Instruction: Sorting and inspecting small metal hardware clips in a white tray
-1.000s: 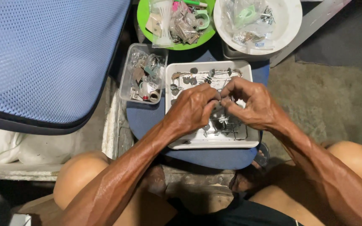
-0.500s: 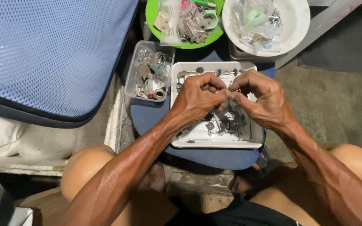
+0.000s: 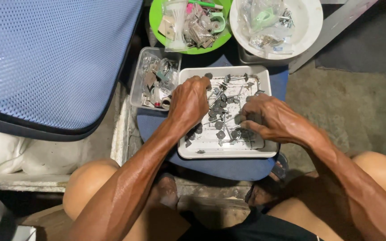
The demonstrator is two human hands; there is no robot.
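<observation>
Concrete floor, blue stool as desk. White tray (image 3: 268,151) of roofing nails (image 3: 222,117) beneath both hands: left hand (image 3: 189,101) curled, grip unclear; right hand (image 3: 264,118) pinching nails, sorting.

Single head view, steeply downward, close above lap-level white tray (image 3: 269,151)

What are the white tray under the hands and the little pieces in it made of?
The white tray looks like plastic: matte, rounded moulded rim, scuffed grey inside. The small pieces look like dull grey metal, nail-like shanks with flat washer heads, faintly glinting. Left hand and right hand both reach into them.
</observation>
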